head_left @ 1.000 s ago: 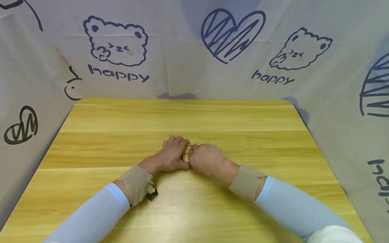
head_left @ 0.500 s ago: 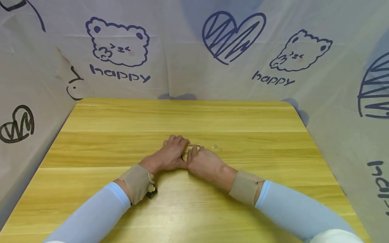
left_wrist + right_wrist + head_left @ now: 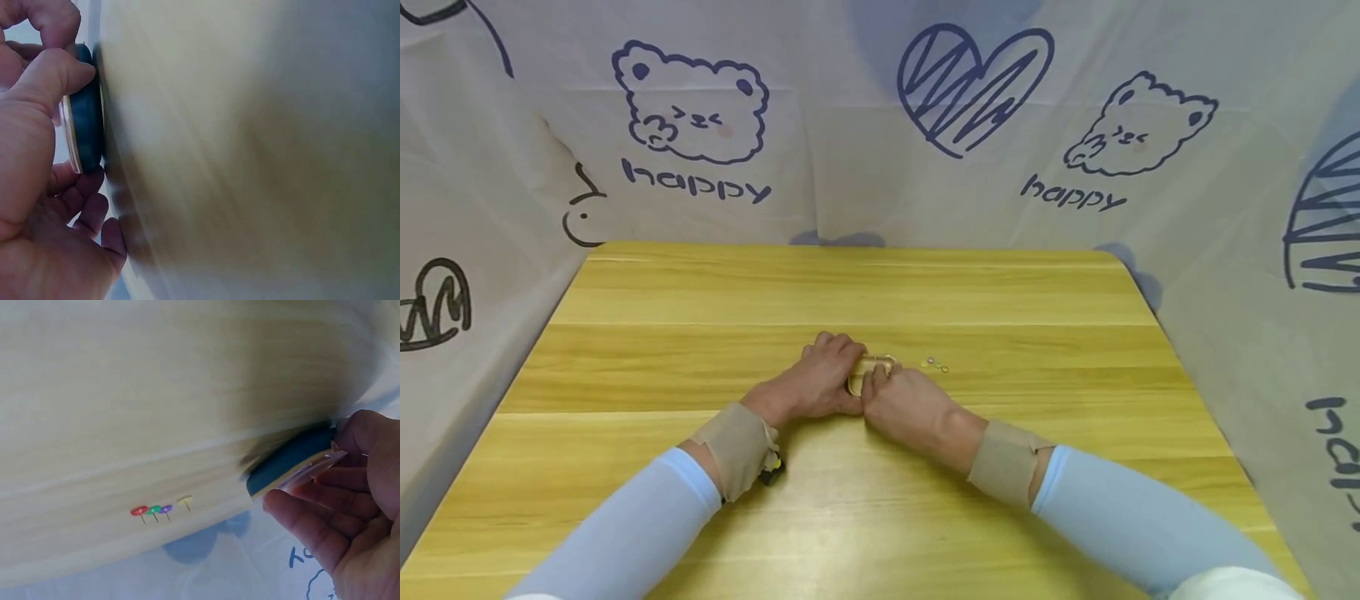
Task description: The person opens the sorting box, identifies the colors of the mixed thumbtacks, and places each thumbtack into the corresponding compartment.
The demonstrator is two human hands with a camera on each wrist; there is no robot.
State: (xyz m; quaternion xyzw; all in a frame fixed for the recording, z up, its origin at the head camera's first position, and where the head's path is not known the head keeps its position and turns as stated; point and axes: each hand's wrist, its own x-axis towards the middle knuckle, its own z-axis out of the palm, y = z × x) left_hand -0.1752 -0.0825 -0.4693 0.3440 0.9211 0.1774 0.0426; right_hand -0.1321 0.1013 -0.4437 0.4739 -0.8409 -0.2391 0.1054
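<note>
Between both hands, low over the table, is a small flat case with rounded ends, a dark teal body and a pale rim. A clear lid-like piece stands slightly apart from the teal body in the right wrist view. My left hand grips the case from the left, thumb on the near side and fingers on the far side. My right hand has curled fingers pinching the case's right part. It covers much of the case in the head view. The case's inside cannot be made out.
Several thumbtacks, among them a red thumbtack and a yellow thumbtack, rest point up on the wooden table right of the case. White cloth with drawn bears and hearts hangs behind and along both sides.
My right hand has shifted slightly toward me and its fingers have turned, so more of the case's rim and of the thumbtacks shows. My left hand has stayed nearly still.
</note>
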